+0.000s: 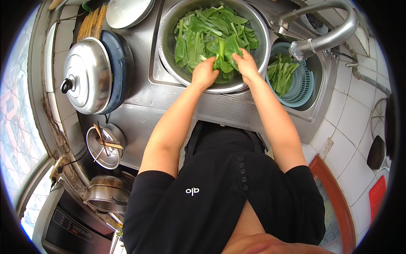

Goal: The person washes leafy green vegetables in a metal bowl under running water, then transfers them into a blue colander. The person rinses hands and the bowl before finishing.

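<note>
Leafy greens (203, 41) fill a large stainless steel basin (164, 47) set in the sink. Over the near side of the basin, my left hand (204, 73) grips the pale stalk end of some leaves. To its right, my right hand (246, 66) has its thumb and fingers on a broad green leaf (231, 49). Both hands are close together at the basin's near right part. Their fingertips are partly hidden by the leaves.
Right of the basin, a light blue plastic colander (303, 85) holds more greens (280, 74) under the curved metal faucet (344, 30). Leftward stand a lidded pot (88, 76), stacked white plates (127, 12), a straw brush (93, 22) and a metal bowl (109, 162) with chopsticks (108, 144).
</note>
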Available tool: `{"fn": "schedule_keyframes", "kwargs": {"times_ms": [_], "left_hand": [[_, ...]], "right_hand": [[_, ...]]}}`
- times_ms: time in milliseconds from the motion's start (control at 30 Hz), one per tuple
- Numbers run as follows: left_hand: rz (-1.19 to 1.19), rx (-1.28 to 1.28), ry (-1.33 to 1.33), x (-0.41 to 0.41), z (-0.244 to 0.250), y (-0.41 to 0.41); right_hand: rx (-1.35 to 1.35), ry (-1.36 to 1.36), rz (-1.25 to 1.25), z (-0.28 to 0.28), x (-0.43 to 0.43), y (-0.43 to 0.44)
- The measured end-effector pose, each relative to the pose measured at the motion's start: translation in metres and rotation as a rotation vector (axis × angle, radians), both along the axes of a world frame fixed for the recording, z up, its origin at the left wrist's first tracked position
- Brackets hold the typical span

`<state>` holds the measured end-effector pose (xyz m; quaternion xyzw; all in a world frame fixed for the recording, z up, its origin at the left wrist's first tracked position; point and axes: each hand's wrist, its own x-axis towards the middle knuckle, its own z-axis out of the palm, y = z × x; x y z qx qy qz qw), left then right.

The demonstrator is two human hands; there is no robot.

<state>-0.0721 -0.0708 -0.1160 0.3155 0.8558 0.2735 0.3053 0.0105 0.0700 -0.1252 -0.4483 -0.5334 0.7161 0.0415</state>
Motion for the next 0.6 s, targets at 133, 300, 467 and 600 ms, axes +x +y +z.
{"fn": "schedule_keyframes", "kwargs": {"times_ms": [133, 300, 467, 600], "left_hand": [[0.045, 0.182, 0.200, -0.005, 0.036, -0.005], [-0.238, 0.257, 0.322, -0.002, 0.050, 0.002], [-0.336, 0.029, 0.629, -0.006, 0.020, -0.003], [0.219, -0.021, -0.092, -0.010, -0.002, -0.003]], "right_hand": [[0.051, 0.094, -0.002, 0.027, 0.013, 0.021], [0.260, 0.055, 0.178, 0.025, 0.023, 0.031], [0.789, -0.236, 0.411, 0.030, 0.018, 0.016], [0.955, -0.259, 0.543, 0.014, 0.000, -0.005]]}}
